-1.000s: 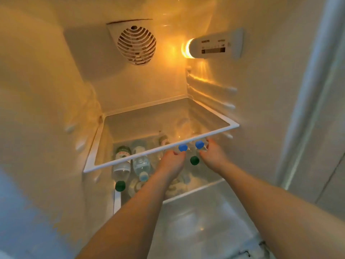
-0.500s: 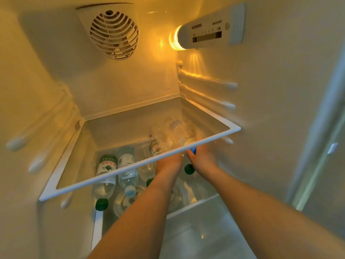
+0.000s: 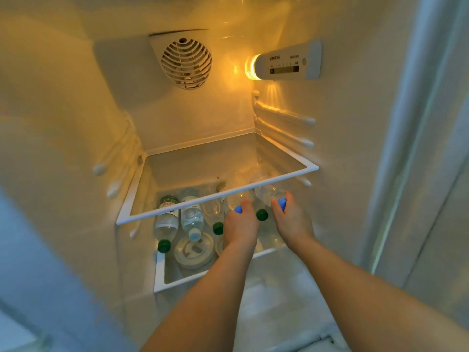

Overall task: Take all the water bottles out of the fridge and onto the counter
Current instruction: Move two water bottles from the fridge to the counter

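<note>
The fridge (image 3: pixel 76 123) stands open and lit from the lamp housing (image 3: pixel 286 62) on its right wall, with a fan grille (image 3: pixel 186 63) on the back wall. A glass shelf (image 3: pixel 215 196) with a white rim spans the middle and has nothing on it. Under it, on the lower shelf (image 3: pixel 177 280), lie the bottles, caps toward the person: a green-cap bottle (image 3: pixel 166 224) at far left, a pale-cap bottle (image 3: pixel 193 219) beside it, and 2 more green caps nearer the hands. A round clear lid (image 3: pixel 194 251) sits in front of them.

The left hand (image 3: pixel 241 227) curls its fingers round the neck of a blue-cap bottle (image 3: pixel 237 201). The right hand (image 3: pixel 291 222) grips a second blue-cap bottle (image 3: pixel 269 193) the same way, just under the glass shelf's front rim. A green-cap bottle (image 3: pixel 261 214) lies between the 2 hands.

Risks, as I judge them: lifting either bottle too steeply could knock it against the shelf rim above. The bottles lie loose and close together, so drawing 2 out at once may set neighbours rolling forward off the lower shelf. A neck grip on a cold, possibly wet bottle could also slip.
</note>
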A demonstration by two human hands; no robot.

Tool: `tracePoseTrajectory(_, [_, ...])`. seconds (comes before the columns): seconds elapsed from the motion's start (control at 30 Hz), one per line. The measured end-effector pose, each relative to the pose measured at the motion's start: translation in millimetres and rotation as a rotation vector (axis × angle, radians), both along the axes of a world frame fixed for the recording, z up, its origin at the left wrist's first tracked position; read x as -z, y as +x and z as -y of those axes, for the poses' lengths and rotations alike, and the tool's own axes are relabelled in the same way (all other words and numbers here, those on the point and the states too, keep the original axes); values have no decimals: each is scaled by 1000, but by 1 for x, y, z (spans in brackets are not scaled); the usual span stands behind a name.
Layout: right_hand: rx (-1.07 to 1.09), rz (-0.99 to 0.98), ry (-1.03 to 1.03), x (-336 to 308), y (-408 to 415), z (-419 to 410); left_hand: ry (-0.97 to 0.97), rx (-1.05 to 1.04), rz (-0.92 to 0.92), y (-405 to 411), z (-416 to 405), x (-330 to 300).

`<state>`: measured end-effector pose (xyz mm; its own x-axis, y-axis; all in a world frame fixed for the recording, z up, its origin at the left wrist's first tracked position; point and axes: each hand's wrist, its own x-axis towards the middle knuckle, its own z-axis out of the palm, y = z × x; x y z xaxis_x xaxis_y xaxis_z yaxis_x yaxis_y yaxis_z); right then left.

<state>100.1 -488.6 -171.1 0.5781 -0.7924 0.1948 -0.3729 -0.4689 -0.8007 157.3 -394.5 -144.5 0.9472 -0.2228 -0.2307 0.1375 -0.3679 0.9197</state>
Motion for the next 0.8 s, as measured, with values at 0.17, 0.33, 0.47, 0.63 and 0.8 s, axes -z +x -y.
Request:
tracePoseTrajectory(0.17, [63, -10, -76, -36, -35, -32, -125, -1, -118, -37, -46, -22])
tracePoseTrajectory(0.33, [114, -109, -190, -74, -80, -66, -108, 37, -125, -75, -109, -51])
tracePoseTrajectory(0.47, [49, -155, -297, -108, -123, -103, -25, 93, -78, -99, -168, -80])
tracePoseTrajectory(0.63, [-102, -319, -425, -146, -155, -165, 167, 144, 53, -125, -246, -119])
tracePoseTrajectory(0.8, [-319, -556, -542, -176, -177, -237, 360, 137, 255, -151, -321, -141])
